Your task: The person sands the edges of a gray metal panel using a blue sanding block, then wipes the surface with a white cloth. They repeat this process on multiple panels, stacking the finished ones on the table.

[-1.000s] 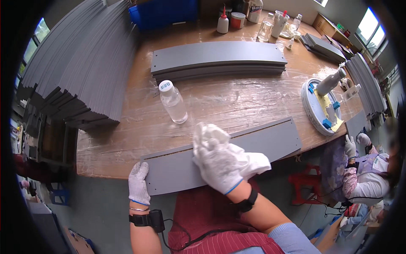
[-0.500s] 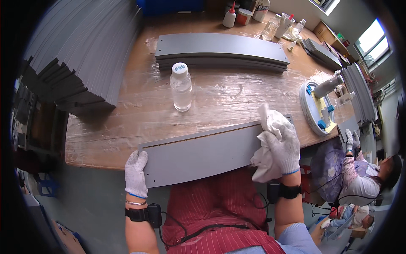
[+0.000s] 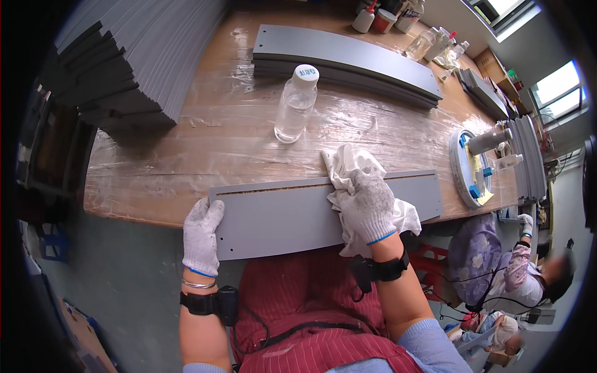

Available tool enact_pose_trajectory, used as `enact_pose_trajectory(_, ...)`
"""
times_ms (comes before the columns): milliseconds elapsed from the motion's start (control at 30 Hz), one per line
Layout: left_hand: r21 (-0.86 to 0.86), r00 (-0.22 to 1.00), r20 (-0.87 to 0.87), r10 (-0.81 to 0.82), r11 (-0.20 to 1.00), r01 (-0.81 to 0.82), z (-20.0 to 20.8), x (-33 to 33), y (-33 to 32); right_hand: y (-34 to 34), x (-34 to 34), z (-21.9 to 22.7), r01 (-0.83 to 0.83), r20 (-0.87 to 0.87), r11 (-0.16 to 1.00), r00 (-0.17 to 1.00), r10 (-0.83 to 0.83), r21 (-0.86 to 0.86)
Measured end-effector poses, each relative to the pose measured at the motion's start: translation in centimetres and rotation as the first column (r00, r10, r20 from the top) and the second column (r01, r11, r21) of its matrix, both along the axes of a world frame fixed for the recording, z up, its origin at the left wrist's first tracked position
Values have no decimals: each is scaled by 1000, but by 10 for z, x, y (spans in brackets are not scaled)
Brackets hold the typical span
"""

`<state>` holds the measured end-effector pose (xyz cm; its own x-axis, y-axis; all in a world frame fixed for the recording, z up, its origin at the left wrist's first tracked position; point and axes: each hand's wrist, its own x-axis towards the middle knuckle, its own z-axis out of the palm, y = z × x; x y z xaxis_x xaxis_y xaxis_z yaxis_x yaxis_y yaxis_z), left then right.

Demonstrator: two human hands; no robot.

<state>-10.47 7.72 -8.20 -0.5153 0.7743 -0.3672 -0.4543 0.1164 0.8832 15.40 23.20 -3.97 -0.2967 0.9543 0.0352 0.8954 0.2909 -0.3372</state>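
A long grey panel [image 3: 280, 214] with a groove along its far side lies at the table's front edge, partly jutting over it. My left hand [image 3: 203, 233], in a white knit glove, grips the panel's left end, fingers closed around it. My gloved right hand [image 3: 368, 202] is closed on a crumpled white cloth [image 3: 345, 163] and presses it on the panel right of the middle. The cloth hides part of the groove. Beyond the panel stands a clear bottle [image 3: 295, 112] with a white cap, upright and holding clear liquid.
Grey panels [image 3: 146, 68] stand tightly packed at the left; a flat stack [image 3: 348, 56] lies at the back. A round tray [image 3: 461, 171] with bottles sits at the right edge. Squeeze bottles and jars [image 3: 385, 22] line the back. A co-worker [image 3: 485, 255] sits to the right.
My right hand has slid the cloth leftward along the panel, baring its right end. My left hand stays at the left end. The view has shifted and turned slightly.
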Motion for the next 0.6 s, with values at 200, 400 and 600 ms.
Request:
enact_pose_trajectory(200,0,999,-6,34,999,-34,-6,0,-2,5,6,-1,51,32,998,998,-52,32)
enact_pose_trajectory(400,1,1000,24,5,1000,-5,-3,-2,-2,-3,-3,0,49,30,999,998,-50,15)
enact_pose_trajectory(600,15,1000,3,23,1000,-23,-7,-1,-1,13,112,-9,273,-9,951,962,-274,143)
